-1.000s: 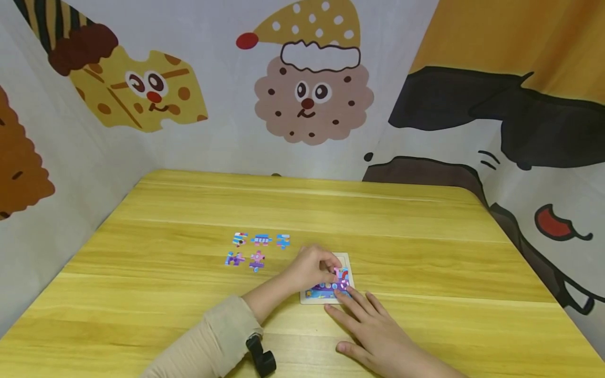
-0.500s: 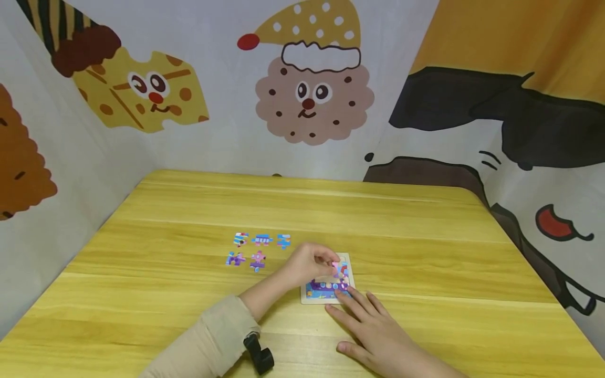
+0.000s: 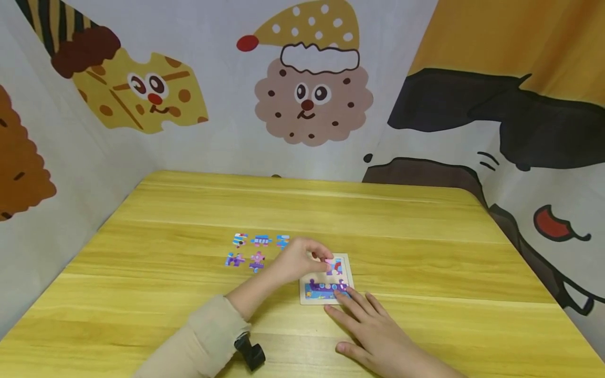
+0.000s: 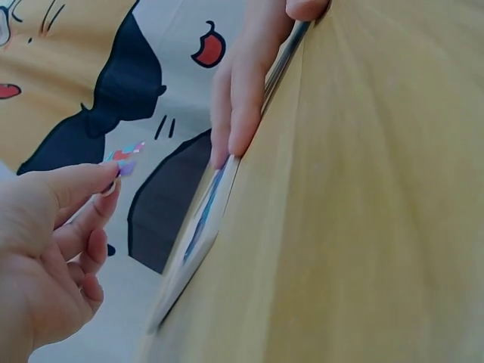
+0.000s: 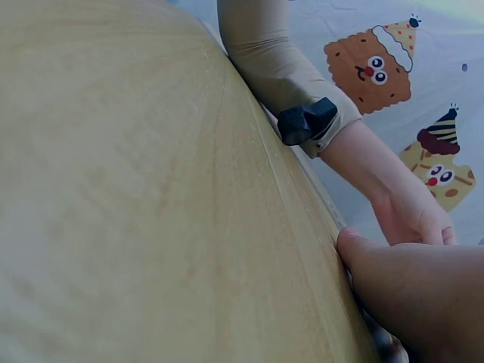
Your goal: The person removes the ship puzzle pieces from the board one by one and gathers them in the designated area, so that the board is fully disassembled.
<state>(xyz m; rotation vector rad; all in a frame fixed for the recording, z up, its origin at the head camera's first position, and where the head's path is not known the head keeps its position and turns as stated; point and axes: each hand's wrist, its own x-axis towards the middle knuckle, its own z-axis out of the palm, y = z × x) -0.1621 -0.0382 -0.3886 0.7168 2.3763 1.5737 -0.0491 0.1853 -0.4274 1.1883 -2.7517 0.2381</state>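
Between thumb and fingertips, my left hand (image 3: pixel 299 261) pinches a small jigsaw piece (image 3: pixel 335 266) in pink, red and blue. The left wrist view shows this piece held up, apart from the puzzle tray (image 4: pixel 175 293). In the head view the hand is over the upper part of the pale tray, where bare backing shows. Purple and blue joined pieces (image 3: pixel 321 292) fill the tray's lower part. My right hand (image 3: pixel 375 328) lies with fingers extended, its fingertips touching the tray's lower right corner. In the right wrist view its fingertips are out of sight.
Several loose jigsaw pieces (image 3: pixel 261 240) lie in two rows on the wooden table (image 3: pixel 189 210), left of the tray. My left forearm partly crosses near them. A black wrist device (image 3: pixel 249 353) sits at my left cuff. A cartoon-printed curtain (image 3: pixel 227 142) stands behind the table.
My left hand has lifted the pinched piece off the joined pieces and moved up and left, uncovering more bare backing. The right hand stays in place.
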